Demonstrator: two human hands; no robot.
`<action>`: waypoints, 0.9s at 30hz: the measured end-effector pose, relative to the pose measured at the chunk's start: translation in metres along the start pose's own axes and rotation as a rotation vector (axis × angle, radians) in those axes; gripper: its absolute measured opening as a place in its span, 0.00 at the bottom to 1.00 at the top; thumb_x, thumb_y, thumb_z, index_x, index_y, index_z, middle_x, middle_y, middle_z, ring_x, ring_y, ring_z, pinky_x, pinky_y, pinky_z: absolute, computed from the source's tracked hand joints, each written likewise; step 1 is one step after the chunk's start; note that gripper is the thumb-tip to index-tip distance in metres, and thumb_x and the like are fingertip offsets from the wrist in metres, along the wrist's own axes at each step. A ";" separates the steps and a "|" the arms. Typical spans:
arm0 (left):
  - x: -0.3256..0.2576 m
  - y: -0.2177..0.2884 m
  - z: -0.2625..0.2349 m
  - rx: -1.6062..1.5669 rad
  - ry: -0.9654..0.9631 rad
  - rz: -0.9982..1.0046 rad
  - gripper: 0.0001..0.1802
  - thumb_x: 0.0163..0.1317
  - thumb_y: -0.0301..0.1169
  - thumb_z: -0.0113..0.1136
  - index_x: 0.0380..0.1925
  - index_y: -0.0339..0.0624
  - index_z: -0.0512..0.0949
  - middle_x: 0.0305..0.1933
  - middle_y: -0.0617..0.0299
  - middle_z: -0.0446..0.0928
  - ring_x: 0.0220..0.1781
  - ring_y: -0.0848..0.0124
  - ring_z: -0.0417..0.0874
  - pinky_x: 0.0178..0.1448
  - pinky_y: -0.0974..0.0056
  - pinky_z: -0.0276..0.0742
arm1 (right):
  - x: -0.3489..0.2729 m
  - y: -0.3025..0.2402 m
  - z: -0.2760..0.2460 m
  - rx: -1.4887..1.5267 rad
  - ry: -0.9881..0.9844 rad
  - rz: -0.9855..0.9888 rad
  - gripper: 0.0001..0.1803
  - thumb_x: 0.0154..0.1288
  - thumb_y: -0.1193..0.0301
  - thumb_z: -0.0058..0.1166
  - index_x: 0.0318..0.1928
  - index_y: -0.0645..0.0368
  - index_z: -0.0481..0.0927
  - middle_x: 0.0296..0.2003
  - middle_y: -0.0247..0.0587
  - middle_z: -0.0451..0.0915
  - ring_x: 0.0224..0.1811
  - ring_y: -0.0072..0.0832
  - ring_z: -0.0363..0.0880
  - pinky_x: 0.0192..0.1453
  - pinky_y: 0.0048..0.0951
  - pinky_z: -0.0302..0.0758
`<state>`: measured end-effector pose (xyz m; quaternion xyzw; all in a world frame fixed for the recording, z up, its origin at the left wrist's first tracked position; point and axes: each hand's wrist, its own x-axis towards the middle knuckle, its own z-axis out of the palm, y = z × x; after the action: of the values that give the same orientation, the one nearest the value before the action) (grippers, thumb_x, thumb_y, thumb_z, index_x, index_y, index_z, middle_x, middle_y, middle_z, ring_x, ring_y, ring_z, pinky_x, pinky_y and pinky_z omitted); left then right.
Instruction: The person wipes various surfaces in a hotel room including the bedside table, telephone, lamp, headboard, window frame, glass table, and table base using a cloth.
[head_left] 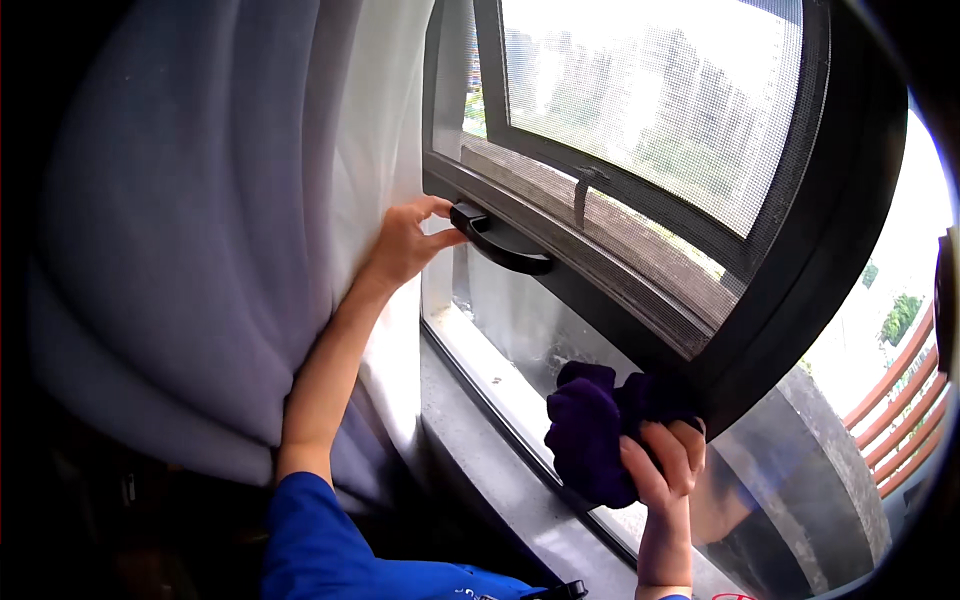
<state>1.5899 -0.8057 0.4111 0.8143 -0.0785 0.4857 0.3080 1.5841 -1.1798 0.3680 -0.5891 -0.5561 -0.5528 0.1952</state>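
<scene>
My left hand (412, 238) pinches the end of a black window handle (505, 252), with thumb and fingers closed on it. The handle is fixed to the lower bar of a dark window frame (590, 300). At the lower right, my right hand (670, 462) grips a bunched dark purple cloth (592, 440). The cloth lies against or just in front of the frame's lower right part and the glass below; whether it touches cannot be made out. A mesh screen (650, 130) fills the upper part of the frame, and a tilted sash shows behind it.
White and grey curtains (200, 200) hang along the left, beside my left arm. A grey window sill (480, 450) runs below the lower glass pane. Beyond the glass, at the right, are a concrete ledge (830, 470) and reddish-brown slats (905, 410).
</scene>
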 end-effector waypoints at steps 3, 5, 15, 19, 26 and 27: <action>0.000 0.005 0.002 -0.048 0.030 0.043 0.11 0.47 0.25 0.69 0.32 0.35 0.80 0.34 0.55 0.81 0.35 0.68 0.81 0.41 0.67 0.73 | -0.004 0.003 0.001 -0.017 -0.009 -0.015 0.17 0.46 0.71 0.60 0.41 0.43 0.79 0.33 0.34 0.77 0.34 0.28 0.71 0.37 0.32 0.71; 0.000 0.004 0.004 -0.015 0.026 0.099 0.11 0.46 0.25 0.70 0.31 0.34 0.80 0.33 0.54 0.81 0.35 0.66 0.81 0.41 0.67 0.74 | -0.004 0.004 0.001 -0.009 -0.028 -0.022 0.17 0.46 0.70 0.61 0.41 0.43 0.78 0.33 0.34 0.78 0.33 0.27 0.71 0.38 0.33 0.70; 0.024 -0.004 0.008 0.274 0.160 0.680 0.17 0.47 0.23 0.66 0.40 0.39 0.77 0.40 0.55 0.77 0.42 0.57 0.80 0.44 0.58 0.78 | 0.000 0.007 0.005 0.003 -0.083 0.036 0.18 0.40 0.74 0.62 0.37 0.50 0.81 0.31 0.38 0.77 0.28 0.30 0.74 0.31 0.27 0.70; 0.123 0.018 -0.011 0.146 0.463 0.669 0.18 0.52 0.19 0.63 0.45 0.41 0.77 0.41 0.55 0.79 0.41 0.60 0.80 0.47 0.65 0.77 | 0.006 0.001 0.009 -0.046 -0.065 0.099 0.19 0.39 0.76 0.61 0.39 0.50 0.80 0.35 0.39 0.76 0.29 0.31 0.75 0.31 0.27 0.72; 0.211 0.058 -0.060 -0.007 0.178 0.637 0.11 0.58 0.20 0.58 0.42 0.37 0.76 0.40 0.57 0.77 0.45 0.66 0.82 0.45 0.66 0.82 | 0.087 -0.029 0.029 -0.414 -0.050 0.478 0.29 0.40 0.71 0.62 0.48 0.63 0.74 0.53 0.57 0.69 0.57 0.50 0.67 0.62 0.46 0.62; 0.209 0.054 -0.065 -0.055 0.118 0.704 0.09 0.57 0.21 0.59 0.40 0.36 0.76 0.38 0.57 0.76 0.41 0.68 0.81 0.42 0.67 0.81 | 0.103 -0.022 0.053 -0.424 -0.157 0.482 0.31 0.36 0.70 0.62 0.48 0.63 0.75 0.53 0.59 0.69 0.55 0.53 0.68 0.62 0.49 0.62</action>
<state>1.6267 -0.7752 0.6310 0.6993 -0.3496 0.6058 0.1478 1.5644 -1.0831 0.4323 -0.7722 -0.2867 -0.5468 0.1501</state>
